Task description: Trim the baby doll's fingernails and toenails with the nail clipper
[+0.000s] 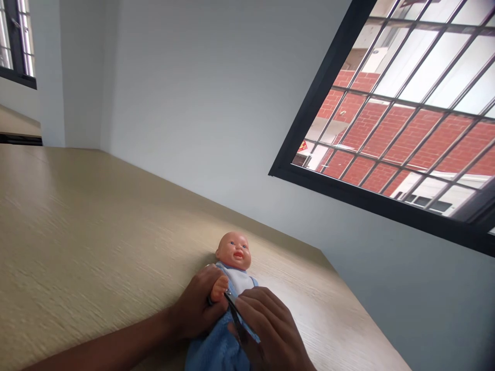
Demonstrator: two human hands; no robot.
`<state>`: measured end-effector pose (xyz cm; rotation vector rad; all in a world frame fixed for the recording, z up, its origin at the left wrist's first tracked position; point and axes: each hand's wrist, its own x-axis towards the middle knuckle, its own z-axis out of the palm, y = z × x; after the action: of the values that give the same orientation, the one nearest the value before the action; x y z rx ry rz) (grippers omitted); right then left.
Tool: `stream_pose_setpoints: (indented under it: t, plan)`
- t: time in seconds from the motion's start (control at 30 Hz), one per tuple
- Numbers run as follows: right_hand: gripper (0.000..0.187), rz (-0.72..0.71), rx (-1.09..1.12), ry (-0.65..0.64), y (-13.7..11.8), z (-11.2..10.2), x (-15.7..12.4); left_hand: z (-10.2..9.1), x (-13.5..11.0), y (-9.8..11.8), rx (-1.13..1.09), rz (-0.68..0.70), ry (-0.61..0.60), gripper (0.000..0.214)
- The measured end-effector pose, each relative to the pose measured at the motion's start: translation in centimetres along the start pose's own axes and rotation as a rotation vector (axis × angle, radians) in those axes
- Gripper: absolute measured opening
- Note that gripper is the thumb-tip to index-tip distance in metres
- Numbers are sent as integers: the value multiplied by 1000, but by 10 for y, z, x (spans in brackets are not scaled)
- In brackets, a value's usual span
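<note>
A baby doll (234, 251) lies on its back on the table, dressed in blue with a white bib-like front. My left hand (199, 299) is closed around the doll's arm, and the doll's small hand (219, 287) sticks out between my thumb and fingers. In my right hand (270, 322) is a nail clipper (232, 300) with a silver head and a darker lever. Its tip is at the doll's fingers; whether it touches them I cannot tell. My right hand covers part of the doll's body, and the lower end of the doll runs out of view.
The light wooden table (96, 221) spreads to the left and meets a pale wall (201, 103) at the back. Its right edge slants down past the doll. A barred window (386, 113) with a dark frame is at the upper right.
</note>
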<state>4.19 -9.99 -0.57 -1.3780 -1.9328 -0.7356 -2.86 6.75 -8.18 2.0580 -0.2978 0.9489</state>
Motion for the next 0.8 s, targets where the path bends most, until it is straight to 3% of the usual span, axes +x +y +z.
stream_pose_setpoints:
  t: [0.3,0.57,0.8]
  plan:
    - [25,-161,-184,-23,-1,1,-5,0,0,2,5,-3,6,15]
    - [28,-58,-71,3,1,5,-11,-2,0,-1,3,25,3,17]
    - [29,-8,-109,-35,1,3,-14,-1,1,0,6,33,2,23]
